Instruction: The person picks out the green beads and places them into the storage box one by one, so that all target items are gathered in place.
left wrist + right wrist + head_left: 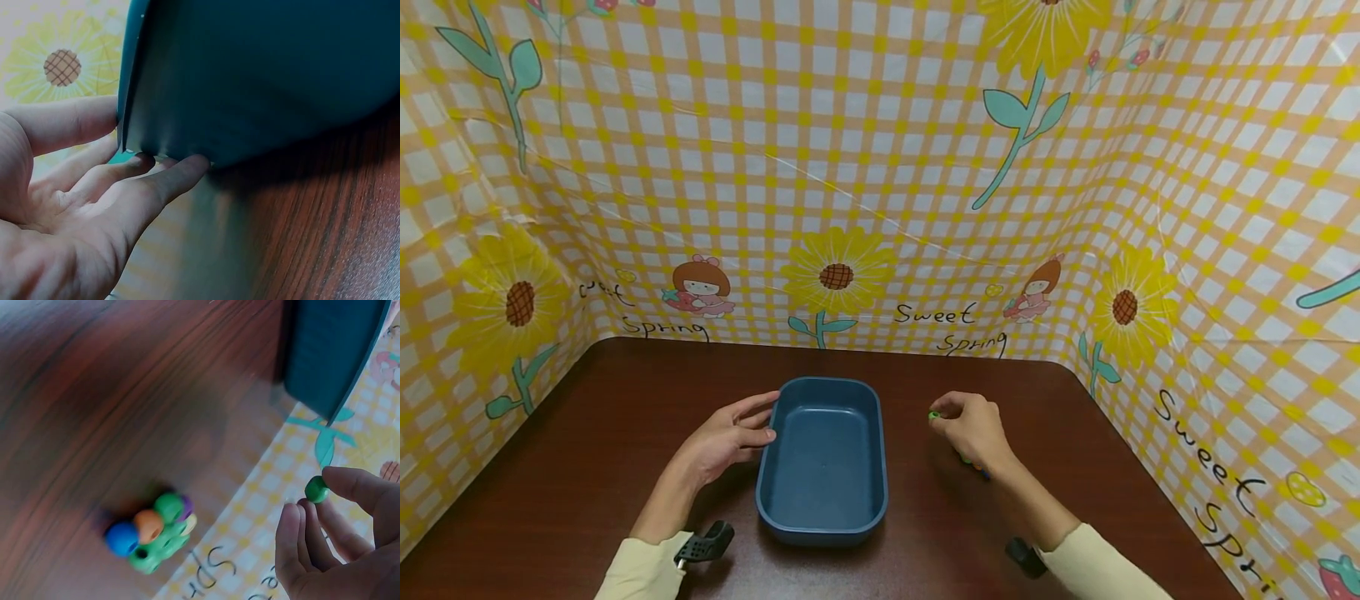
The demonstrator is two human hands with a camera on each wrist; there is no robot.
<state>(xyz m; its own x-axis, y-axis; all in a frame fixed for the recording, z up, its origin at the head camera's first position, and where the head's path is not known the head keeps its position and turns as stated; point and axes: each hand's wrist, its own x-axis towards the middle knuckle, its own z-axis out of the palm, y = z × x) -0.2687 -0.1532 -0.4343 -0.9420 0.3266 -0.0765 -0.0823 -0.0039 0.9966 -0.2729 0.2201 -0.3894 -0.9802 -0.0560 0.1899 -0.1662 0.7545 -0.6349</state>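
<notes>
A deep blue rectangular plastic box (823, 533) with rounded corners stands upright on the table, its inside bare. My left hand (722, 437) is at its left side, fingers mostly straight, with fingertips touching the outer wall; the left wrist view shows them along the wall and rim. To the right of the box, my right hand (973, 425) pinches a small green bead (317, 489) between thumb and fingertips, above the table. Behind that hand, a small cluster of beads (150, 534) in blue, orange, green, purple and pale yellow lies on the table, mostly hidden in the head view.
The dark brown wood-grain table (587, 467) carries the box and beads. A checked cloth (880, 183) with sunflowers hangs along its back and sides. Black wrist-camera mounts (706, 543) sit at both sleeves, low over the tabletop.
</notes>
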